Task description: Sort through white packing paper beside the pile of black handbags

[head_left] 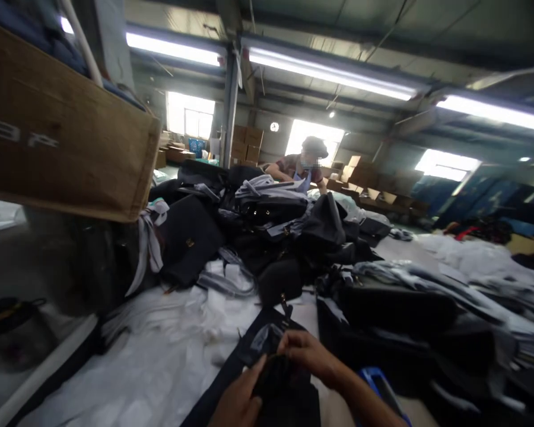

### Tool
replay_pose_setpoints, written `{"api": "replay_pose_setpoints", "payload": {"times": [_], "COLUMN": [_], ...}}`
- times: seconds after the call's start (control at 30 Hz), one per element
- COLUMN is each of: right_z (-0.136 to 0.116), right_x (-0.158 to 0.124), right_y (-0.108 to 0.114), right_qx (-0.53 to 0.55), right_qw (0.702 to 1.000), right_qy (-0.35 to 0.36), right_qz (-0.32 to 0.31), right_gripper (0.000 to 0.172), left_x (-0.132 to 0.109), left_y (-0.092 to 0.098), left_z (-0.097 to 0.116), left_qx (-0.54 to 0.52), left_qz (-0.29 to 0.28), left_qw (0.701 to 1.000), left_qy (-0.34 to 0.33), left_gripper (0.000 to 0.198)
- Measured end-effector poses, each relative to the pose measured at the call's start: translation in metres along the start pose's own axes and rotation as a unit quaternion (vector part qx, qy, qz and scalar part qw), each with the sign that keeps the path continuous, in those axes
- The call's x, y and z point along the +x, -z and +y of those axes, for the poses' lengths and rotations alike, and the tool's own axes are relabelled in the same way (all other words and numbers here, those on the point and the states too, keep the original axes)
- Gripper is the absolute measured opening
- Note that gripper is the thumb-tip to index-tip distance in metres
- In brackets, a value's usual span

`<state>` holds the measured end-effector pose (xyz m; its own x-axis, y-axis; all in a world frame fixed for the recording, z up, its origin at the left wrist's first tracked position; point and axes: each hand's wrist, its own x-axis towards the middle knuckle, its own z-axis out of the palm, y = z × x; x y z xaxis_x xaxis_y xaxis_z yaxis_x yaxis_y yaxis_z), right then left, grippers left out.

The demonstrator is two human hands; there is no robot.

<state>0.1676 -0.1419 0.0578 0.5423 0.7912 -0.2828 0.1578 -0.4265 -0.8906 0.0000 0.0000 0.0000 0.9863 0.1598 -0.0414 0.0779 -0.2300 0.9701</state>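
Note:
Both my hands meet at the bottom centre on a small black bag (289, 394) that lies on the table in front of me. My left hand (239, 400) grips its near left edge, thumb on top. My right hand (309, 354) curls its fingers over the bag's top edge, beside a clear plastic wrapper (267, 338) and a dark strap. The bag's lower part is cut off by the frame edge.
A heap of black bags (267, 231) and white wrapping (160, 356) covers the table. A cardboard box (66, 127) juts in at the upper left. A person (300, 166) works at the far side. More bags (396, 308) are stacked at the right; a blue object (376, 379) lies by my right wrist.

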Motion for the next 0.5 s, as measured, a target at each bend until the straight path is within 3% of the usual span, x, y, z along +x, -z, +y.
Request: {"api": "replay_pose_setpoints", "payload": {"times": [0.13, 0.27, 0.4, 0.5], "right_z": [0.006, 0.006, 0.007, 0.011], "right_x": [-0.003, -0.006, -0.017, -0.028], "right_y": [-0.008, -0.018, -0.026, -0.034], "right_qx": [0.055, 0.016, -0.084, -0.192], "right_qw": [0.998, 0.998, 0.981, 0.946], "right_qy": [0.011, 0.045, 0.076, 0.081], "right_qz": [0.005, 0.045, 0.156, 0.246], "right_gripper": [0.018, 0.009, 0.011, 0.02], "left_x": [0.004, 0.003, 0.009, 0.015], "left_y": [-0.002, -0.016, -0.028, -0.025], "left_z": [0.012, 0.03, 0.018, -0.001], "left_qx": [0.043, 0.111, 0.243, 0.303], "left_qz": [-0.024, -0.002, 0.009, -0.028], "left_qw": [0.999, 0.994, 0.97, 0.952], "left_qy": [-0.012, 0.022, 0.014, -0.037], "left_gripper": [0.079, 0.063, 0.047, 0.047]}}
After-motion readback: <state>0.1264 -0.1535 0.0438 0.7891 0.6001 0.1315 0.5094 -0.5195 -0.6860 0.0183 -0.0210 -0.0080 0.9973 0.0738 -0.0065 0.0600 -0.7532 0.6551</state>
